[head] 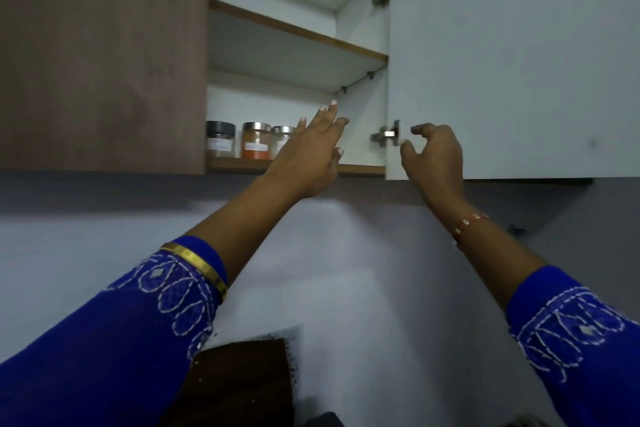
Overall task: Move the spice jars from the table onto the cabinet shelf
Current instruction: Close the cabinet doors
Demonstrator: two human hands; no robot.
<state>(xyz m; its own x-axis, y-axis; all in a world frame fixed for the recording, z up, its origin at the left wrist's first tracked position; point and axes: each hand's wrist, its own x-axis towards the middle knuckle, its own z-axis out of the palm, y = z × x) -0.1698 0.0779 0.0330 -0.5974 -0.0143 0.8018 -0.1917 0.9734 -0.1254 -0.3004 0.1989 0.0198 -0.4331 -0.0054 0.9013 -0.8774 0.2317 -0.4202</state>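
Three spice jars line the bottom cabinet shelf edge, open room rightward; left hand spread empty, right hand loosely curled, empty, at the door edge.

Three spice jars stand upright in a row on the cabinet shelf just left of the left hand: a dark-lidded jar, an orange-filled jar, and a steel-lidded jar partly hidden behind that hand.
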